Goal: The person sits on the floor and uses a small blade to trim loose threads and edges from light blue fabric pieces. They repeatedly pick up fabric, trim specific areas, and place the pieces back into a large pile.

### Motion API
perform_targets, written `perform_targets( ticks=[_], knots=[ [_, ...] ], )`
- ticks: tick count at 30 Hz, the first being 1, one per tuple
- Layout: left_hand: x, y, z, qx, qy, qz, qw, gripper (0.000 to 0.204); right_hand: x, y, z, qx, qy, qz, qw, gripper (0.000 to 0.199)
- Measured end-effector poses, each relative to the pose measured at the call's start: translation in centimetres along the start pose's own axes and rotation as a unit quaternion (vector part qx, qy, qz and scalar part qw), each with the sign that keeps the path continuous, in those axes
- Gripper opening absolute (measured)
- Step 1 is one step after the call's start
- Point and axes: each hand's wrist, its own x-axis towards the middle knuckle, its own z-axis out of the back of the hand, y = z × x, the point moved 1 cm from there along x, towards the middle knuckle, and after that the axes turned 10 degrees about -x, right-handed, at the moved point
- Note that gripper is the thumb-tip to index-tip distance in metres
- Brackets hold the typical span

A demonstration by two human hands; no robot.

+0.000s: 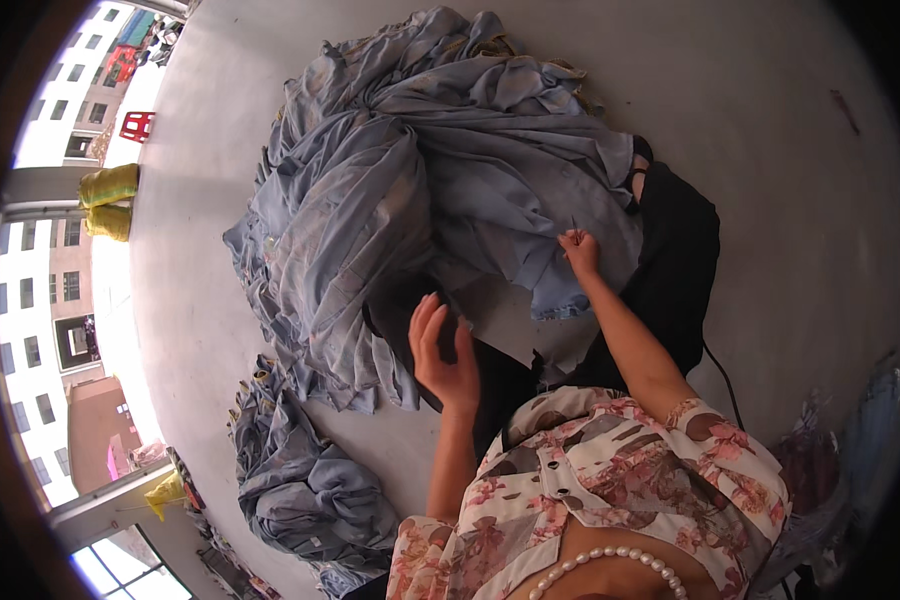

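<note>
A large heap of blue-grey fabric (360,170) lies on the floor in front of me, its folds spread around my legs. My left hand (443,355) is raised over my dark trouser leg, fingers slightly curved and apart from the thumb, with nothing seen in it. Over the right part of the heap, my right hand (580,252) is closed. A thin, pointed tip shows just beyond its fingers, too small to name. Below that hand hangs a fabric edge with a bluish trim (560,308).
A smaller pile of blue-grey fabric (315,495) lies at the lower left. Yellow sacks (109,200) and a red stool (137,126) stand by the opening at far left. A dark cord (725,385) runs along the floor at right, near plastic-wrapped bundles (820,450).
</note>
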Motion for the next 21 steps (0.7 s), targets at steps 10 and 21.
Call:
perform_targets(
  ticks=[10, 21],
  knots=[
    [-7.9, 2.7, -4.0, -0.173, 0.193, 0.388, 0.885, 0.039, 0.2, -1.6, -3.5, -0.272, 0.049, -0.008, 0.961, 0.049],
    [-10.1, 15.3, -11.6, -0.063, 0.166, 0.255, 0.951, 0.049, -12.4, 16.7, -1.1, 0.158, 0.426, 0.083, 0.887, 0.018]
  ],
)
